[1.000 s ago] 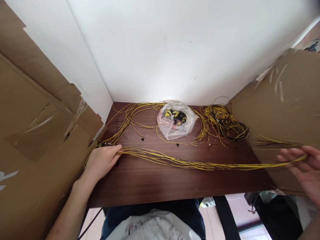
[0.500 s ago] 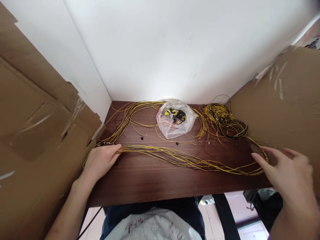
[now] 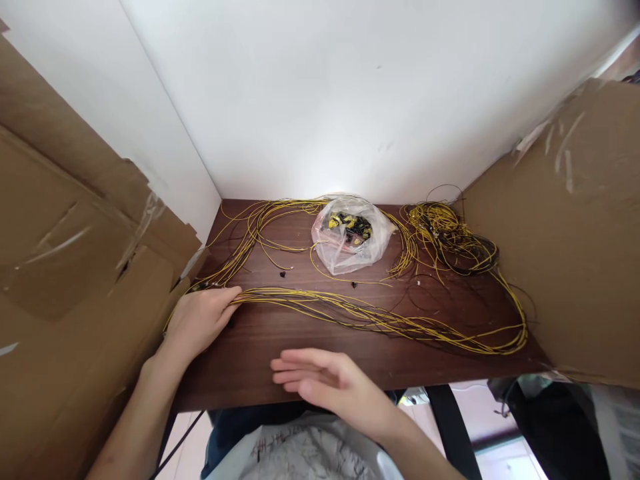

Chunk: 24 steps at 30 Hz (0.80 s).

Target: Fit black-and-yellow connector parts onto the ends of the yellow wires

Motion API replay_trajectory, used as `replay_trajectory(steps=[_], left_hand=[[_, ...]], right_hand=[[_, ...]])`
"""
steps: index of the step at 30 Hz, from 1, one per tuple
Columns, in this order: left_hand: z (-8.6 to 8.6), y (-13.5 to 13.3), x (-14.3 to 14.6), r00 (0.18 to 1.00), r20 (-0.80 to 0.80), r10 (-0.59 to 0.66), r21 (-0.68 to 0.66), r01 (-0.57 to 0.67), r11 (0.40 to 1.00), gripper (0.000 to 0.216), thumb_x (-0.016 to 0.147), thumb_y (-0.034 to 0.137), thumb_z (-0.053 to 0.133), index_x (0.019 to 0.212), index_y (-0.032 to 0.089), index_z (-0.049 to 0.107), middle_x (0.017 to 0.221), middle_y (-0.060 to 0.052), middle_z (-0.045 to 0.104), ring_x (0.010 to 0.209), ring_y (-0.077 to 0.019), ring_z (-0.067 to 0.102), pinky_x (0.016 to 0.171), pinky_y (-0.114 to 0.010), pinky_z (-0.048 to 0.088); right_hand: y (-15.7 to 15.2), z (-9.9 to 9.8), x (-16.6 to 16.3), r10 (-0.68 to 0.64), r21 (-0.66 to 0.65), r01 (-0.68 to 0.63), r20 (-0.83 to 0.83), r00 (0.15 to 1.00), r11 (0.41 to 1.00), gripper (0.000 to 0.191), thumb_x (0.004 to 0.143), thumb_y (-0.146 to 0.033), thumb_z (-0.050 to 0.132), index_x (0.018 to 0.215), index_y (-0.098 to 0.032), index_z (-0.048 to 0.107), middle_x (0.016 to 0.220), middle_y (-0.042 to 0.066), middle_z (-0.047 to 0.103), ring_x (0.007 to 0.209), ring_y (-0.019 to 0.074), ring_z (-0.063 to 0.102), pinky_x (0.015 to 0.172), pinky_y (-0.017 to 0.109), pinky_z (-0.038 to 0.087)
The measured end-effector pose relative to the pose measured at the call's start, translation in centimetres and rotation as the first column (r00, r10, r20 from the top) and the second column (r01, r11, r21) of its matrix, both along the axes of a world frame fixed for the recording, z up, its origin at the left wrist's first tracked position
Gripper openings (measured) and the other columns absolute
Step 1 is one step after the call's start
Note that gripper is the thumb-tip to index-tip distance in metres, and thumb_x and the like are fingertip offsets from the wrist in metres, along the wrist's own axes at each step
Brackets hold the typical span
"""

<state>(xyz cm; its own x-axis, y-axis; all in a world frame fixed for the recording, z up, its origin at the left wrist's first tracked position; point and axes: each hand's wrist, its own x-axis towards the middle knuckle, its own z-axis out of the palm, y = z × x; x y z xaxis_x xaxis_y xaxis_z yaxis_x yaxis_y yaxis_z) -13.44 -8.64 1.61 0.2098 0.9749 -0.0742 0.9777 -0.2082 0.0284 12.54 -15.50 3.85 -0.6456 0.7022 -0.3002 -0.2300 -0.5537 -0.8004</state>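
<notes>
A long bundle of thin yellow wires [image 3: 380, 320] lies across the dark wooden table [image 3: 280, 363], curving round at the right edge. My left hand [image 3: 197, 320] rests at the table's left side, its fingers closed on the bundle's left end. My right hand [image 3: 320, 380] hovers over the table's front edge near the middle, fingers stretched out flat and together, holding nothing. It is apart from the wires.
A clear plastic bag [image 3: 350, 233] of small black and yellow parts sits at the back middle. A tangle of yellow and black wires [image 3: 450, 240] lies at the back right, more yellow wires [image 3: 255, 230] loop at the back left. Cardboard sheets [image 3: 575, 220] stand on both sides.
My right hand let go of the bundle's right end and swung left to the table's front middle. The wires now lie slack on the table. The left hand stayed put.
</notes>
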Motion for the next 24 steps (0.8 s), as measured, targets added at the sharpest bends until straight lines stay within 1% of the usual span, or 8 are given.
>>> replay_trajectory(steps=[4, 8, 11, 13, 15, 17, 19, 24], left_hand=[[0.0, -0.1, -0.2, 0.996, 0.089, -0.012, 0.007, 0.011, 1.0, 0.034, 0.086, 0.03, 0.033, 0.099, 0.019, 0.063, 0.101, -0.007, 0.069, 0.09, -0.024, 0.063, 0.067, -0.028, 0.04], [0.4, -0.1, -0.2, 0.992, 0.107, -0.062, -0.013, 0.063, 0.998, 0.031, 0.087, 0.03, 0.033, 0.085, 0.02, 0.062, 0.085, -0.005, 0.069, 0.08, -0.0208, 0.062, 0.062, -0.026, 0.036], [0.8, -0.2, -0.1, 0.992, 0.101, -0.076, -0.021, 0.079, 0.997, 0.03, 0.088, 0.031, 0.032, 0.076, 0.02, 0.057, 0.077, -0.003, 0.067, 0.076, -0.0194, 0.061, 0.059, -0.025, 0.033], [0.9, -0.2, 0.0, 0.992, 0.105, -0.072, -0.016, 0.074, 0.997, 0.028, 0.087, 0.03, 0.033, 0.075, 0.02, 0.057, 0.077, -0.003, 0.066, 0.076, -0.0197, 0.06, 0.059, -0.026, 0.032], [0.9, -0.2, 0.0, 0.992, 0.106, -0.069, -0.013, 0.071, 0.997, 0.027, 0.086, 0.028, 0.034, 0.075, 0.02, 0.056, 0.079, -0.003, 0.067, 0.075, -0.0201, 0.06, 0.059, -0.026, 0.031], [0.9, -0.2, -0.1, 0.993, 0.098, -0.067, -0.013, 0.068, 0.998, 0.026, 0.086, 0.026, 0.034, 0.074, 0.02, 0.056, 0.078, -0.003, 0.066, 0.074, -0.02, 0.06, 0.059, -0.026, 0.031], [0.8, -0.3, -0.2, 0.993, 0.094, -0.07, -0.012, 0.071, 0.997, 0.026, 0.086, 0.026, 0.034, 0.074, 0.021, 0.056, 0.076, -0.002, 0.066, 0.074, -0.0197, 0.06, 0.059, -0.026, 0.032], [0.6, -0.2, -0.2, 0.991, 0.11, -0.07, -0.002, 0.071, 0.998, 0.026, 0.086, 0.027, 0.033, 0.075, 0.021, 0.056, 0.077, -0.002, 0.065, 0.076, -0.02, 0.059, 0.06, -0.026, 0.031]], right_hand=[[0.7, -1.9, -5.5, -0.308, -0.299, 0.247, -0.175, 0.935, 0.922, 0.056, 0.067, -0.027, 0.075, 0.117, -0.015, 0.052, 0.127, 0.013, 0.054, 0.113, 0.0225, 0.055, 0.105, 0.043, 0.034], [2.9, -2.0, -7.7, -0.508, -0.375, 0.388, -0.304, 0.806, 0.842, 0.055, 0.062, -0.021, 0.078, 0.111, -0.024, 0.052, 0.127, 0.004, 0.055, 0.119, 0.0175, 0.05, 0.108, 0.038, 0.03], [4.7, -1.6, -7.2, -0.577, -0.415, 0.429, -0.355, 0.735, 0.802, 0.041, 0.071, -0.032, 0.072, 0.106, -0.025, 0.053, 0.104, 0.0, 0.066, 0.108, 0.0143, 0.057, 0.104, 0.035, 0.034], [5.6, -1.1, -5.6, -0.587, -0.396, 0.452, -0.35, 0.73, 0.799, 0.027, 0.076, -0.037, 0.067, 0.095, -0.022, 0.057, 0.069, -0.005, 0.065, 0.085, 0.0121, 0.063, 0.096, 0.032, 0.041], [6.1, -0.4, -3.0, -0.605, -0.328, 0.511, -0.351, 0.715, 0.795, 0.019, 0.08, -0.037, 0.062, 0.078, -0.02, 0.056, 0.042, -0.011, 0.04, 0.053, 0.0073, 0.053, 0.084, 0.029, 0.046], [6.3, 0.4, 0.5, -0.632, -0.257, 0.578, -0.329, 0.701, 0.775, 0.022, 0.084, -0.034, 0.059, 0.07, -0.019, 0.051, 0.038, -0.012, 0.024, 0.04, 0.005, 0.036, 0.067, 0.022, 0.047], [6.3, 1.0, 4.7, -0.681, -0.194, 0.654, -0.269, 0.681, 0.731, 0.025, 0.085, -0.03, 0.057, 0.066, -0.019, 0.046, 0.04, -0.012, 0.019, 0.037, 0.0047, 0.026, 0.05, 0.017, 0.038], [5.6, 2.4, 15.0, -0.766, -0.061, 0.764, -0.064, 0.639, 0.642, 0.03, 0.085, -0.024, 0.052, 0.061, -0.019, 0.035, 0.045, -0.01, 0.008, 0.038, 0.0067, 0.011, 0.039, 0.016, 0.024]])
